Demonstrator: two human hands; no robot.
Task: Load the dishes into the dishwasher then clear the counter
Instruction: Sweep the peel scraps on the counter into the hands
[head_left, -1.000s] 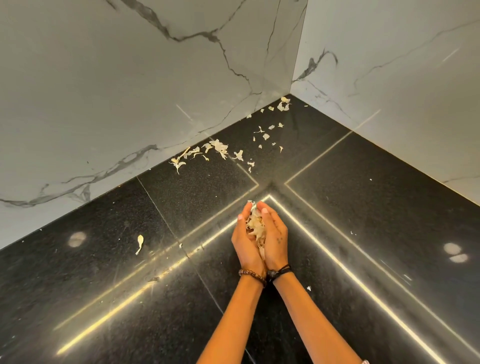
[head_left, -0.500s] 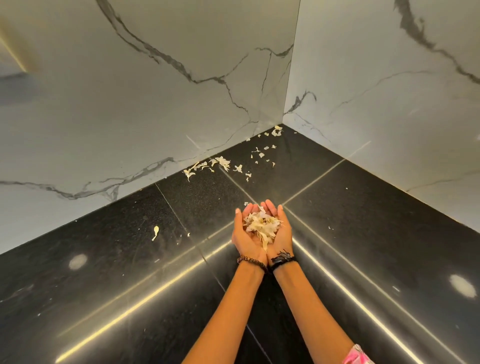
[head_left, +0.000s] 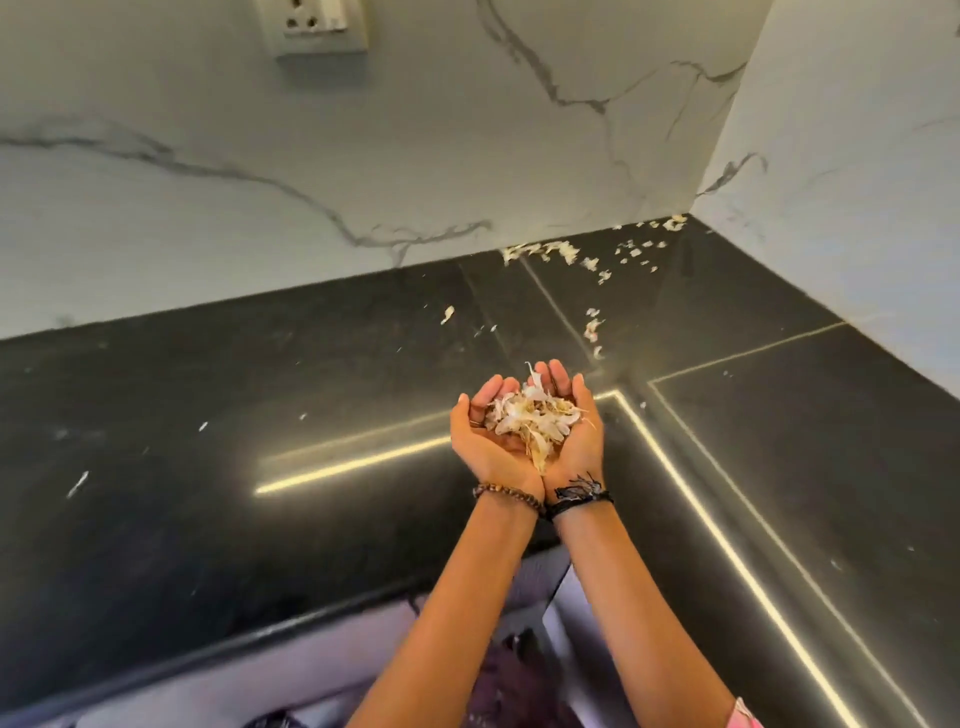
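A heap of pale, dry garlic peels (head_left: 530, 421) lies in my two hands, cupped together palm up above the black counter (head_left: 234, 467). My left hand (head_left: 480, 444) forms the left side of the cup and my right hand (head_left: 584, 441) the right side, wrists touching, fingers curved up around the heap. More loose peels (head_left: 545, 252) lie scattered along the back wall and into the corner (head_left: 670, 224). A few scraps (head_left: 592, 328) lie just beyond my fingertips.
White marble walls meet at the corner on the right. A wall socket (head_left: 317, 26) sits high on the back wall. The counter's rounded front edge (head_left: 260, 634) runs below my forearms. Small flecks (head_left: 78, 483) dot the left counter.
My hands, pressed together on the counter a second ago, have opened into a cup and lifted with the peels. The view has pulled back and left, showing the counter edge and socket.
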